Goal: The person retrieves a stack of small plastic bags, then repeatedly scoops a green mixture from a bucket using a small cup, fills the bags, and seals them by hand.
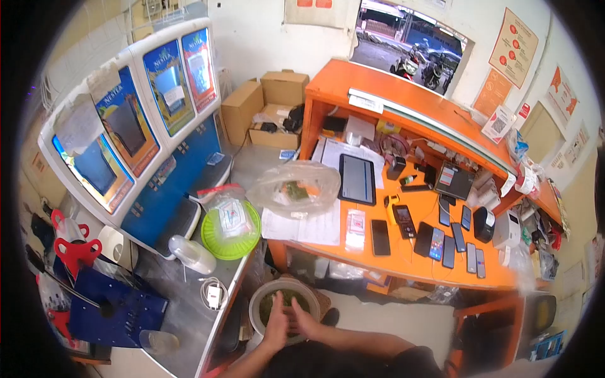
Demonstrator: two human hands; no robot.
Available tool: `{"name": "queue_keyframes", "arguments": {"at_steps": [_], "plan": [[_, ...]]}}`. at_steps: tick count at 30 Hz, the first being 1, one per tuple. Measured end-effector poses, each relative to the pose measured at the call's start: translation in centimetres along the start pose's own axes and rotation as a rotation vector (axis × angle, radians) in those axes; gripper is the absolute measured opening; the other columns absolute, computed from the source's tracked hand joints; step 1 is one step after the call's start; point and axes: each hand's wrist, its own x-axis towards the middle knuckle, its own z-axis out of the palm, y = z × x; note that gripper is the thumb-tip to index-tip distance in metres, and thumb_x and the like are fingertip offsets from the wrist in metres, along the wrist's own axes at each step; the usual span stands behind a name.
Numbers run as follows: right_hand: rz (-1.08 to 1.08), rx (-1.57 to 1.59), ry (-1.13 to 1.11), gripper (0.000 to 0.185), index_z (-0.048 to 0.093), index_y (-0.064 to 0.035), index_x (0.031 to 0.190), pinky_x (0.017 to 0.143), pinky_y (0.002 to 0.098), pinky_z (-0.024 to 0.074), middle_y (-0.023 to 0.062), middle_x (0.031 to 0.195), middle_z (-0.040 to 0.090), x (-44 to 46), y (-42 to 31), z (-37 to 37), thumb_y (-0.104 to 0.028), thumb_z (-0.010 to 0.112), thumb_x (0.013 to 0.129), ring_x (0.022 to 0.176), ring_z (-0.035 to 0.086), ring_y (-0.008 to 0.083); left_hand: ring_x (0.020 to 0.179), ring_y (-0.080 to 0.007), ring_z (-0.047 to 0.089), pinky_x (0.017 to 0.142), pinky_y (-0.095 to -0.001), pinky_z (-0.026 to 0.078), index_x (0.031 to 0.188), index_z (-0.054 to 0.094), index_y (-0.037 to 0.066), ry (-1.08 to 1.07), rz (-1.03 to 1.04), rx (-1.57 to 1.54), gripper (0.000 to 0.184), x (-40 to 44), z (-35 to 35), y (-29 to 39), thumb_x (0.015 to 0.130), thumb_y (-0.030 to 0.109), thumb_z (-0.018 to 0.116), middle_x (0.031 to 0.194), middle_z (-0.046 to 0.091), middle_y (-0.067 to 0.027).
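Both my hands are over a pale round bucket (254, 309) that holds green, leafy-looking bits (291, 296). My left hand (277, 322) reaches in from below with its fingers stretched out. Close beside it, palm turned towards it, my right hand (305, 322) also has straight fingers. I see nothing held in either hand, though the narrow gap between the palms is partly hidden. Whether the fingertips touch the green bits I cannot tell.
An orange desk (334, 252) carries several phones (448, 252), a tablet (357, 179) and a clear plastic bag (296, 189). On the left, a drink dispenser (135, 132) stands behind a lime-green basket (255, 246) on a grey counter (189, 321).
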Motion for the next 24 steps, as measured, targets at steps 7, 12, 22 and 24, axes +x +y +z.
{"name": "queue_keyframes", "arguments": {"at_steps": [7, 12, 22, 24], "plan": [[-0.659, -0.538, -0.031, 0.035, 0.066, -0.0019, 0.123, 0.092, 0.0316, 0.0530, 0.0061, 0.116, 0.072, -1.5, -8.2, -5.1, -0.029, 0.053, 0.105, 0.104, 0.068, 0.0209, 0.131, -0.0432, 0.048, 0.111, -0.0463, 0.037, 0.140, 0.047, -0.005, 0.148, 0.104, 0.573, 0.063, -1.0, -3.2, -5.1, 0.094, 0.034, 0.062, 0.136, 0.055, -0.0284], [-1.107, -1.029, 1.196, 0.022, 0.072, -0.0036, 0.101, 0.078, 0.0452, 0.0499, 0.0181, 0.090, 0.068, 2.8, -14.7, -17.4, -0.022, 0.066, 0.091, 0.084, 0.063, 0.0359, 0.073, -0.0243, 0.067, 0.069, -0.0355, 0.054, 0.132, 0.056, -0.006, 0.273, -0.063, 0.236, 0.053, -6.5, -3.5, -4.1, 0.092, 0.026, 0.069, 0.094, 0.070, -0.0173], [-1.054, -1.105, 1.456, 0.015, 0.071, -0.0037, 0.090, 0.086, 0.0472, 0.0457, 0.0156, 0.098, 0.064, 5.4, -16.9, -19.3, -0.018, 0.071, 0.085, 0.096, 0.058, 0.0360, 0.057, -0.0166, 0.067, 0.050, -0.0287, 0.048, 0.129, 0.059, -0.007, 0.370, -0.239, 0.165, 0.048, -10.3, -2.7, -7.7, 0.092, 0.021, 0.071, 0.082, 0.070, -0.0142], [-1.017, -1.065, 1.491, 0.014, 0.070, -0.0015, 0.088, 0.086, 0.0471, 0.0457, 0.0166, 0.099, 0.063, 4.7, -16.9, -18.5, -0.015, 0.070, 0.086, 0.097, 0.057, 0.0363, 0.055, -0.0160, 0.065, 0.050, -0.0290, 0.048, 0.128, 0.060, -0.006, 0.343, -0.230, 0.158, 0.047, -10.2, -3.1, -8.3, 0.092, 0.022, 0.071, 0.082, 0.070, -0.0146]]}}
